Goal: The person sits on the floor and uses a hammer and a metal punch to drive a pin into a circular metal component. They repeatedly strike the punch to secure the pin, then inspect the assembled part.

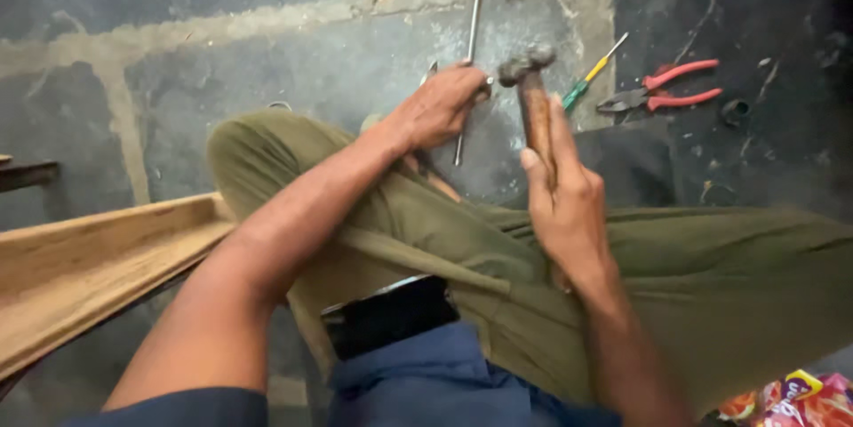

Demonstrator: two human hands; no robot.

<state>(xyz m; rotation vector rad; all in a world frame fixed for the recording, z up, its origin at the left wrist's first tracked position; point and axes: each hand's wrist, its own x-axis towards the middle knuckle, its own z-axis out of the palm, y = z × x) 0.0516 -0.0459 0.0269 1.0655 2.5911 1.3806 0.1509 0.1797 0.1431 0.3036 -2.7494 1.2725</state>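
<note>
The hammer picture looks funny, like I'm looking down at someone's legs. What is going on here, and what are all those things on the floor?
The camera sits on the person's head, so you look down at their own arms and green trousers as they sit on a grey stone floor. Their right hand holds a hammer by its wooden handle. Their left hand grips something small that I cannot make out. On the floor lie a metal T-shaped tool, a screwdriver and red-handled pliers. A wooden plank lies on the left.
</note>
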